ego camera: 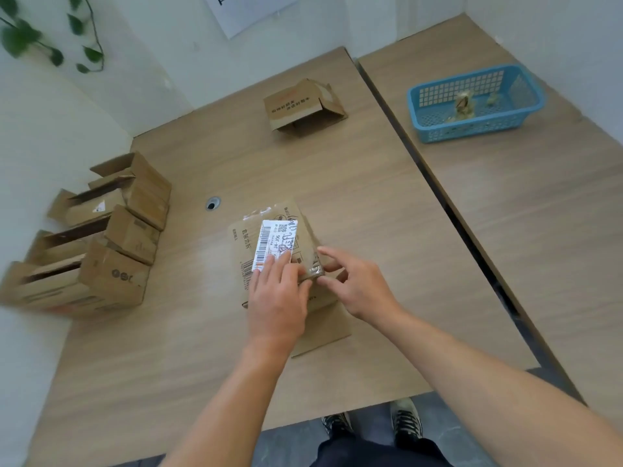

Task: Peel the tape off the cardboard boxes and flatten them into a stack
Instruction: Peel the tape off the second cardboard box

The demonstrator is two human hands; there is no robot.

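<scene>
One view, from the head, looking down. Left hand laid flat, fingers straight, pressing on the labelled box, itself lying nearly flat on the worktop under both hands. Right hand just beside the left, thumb and curled fingers pinching a glossy tape strip at the box edge between the two hands.

Well to the left of the left hand, four or so open boxes, not flattened; too blurred to tell what tape is left on them. Far ahead of both hands, another open box, also unflattened. Far beyond the right hand, a blue basket holding crumpled tape wads.

Judged early to middle: some tape binned, one box in hand, roughly five waiting, no real stack yet.
</scene>
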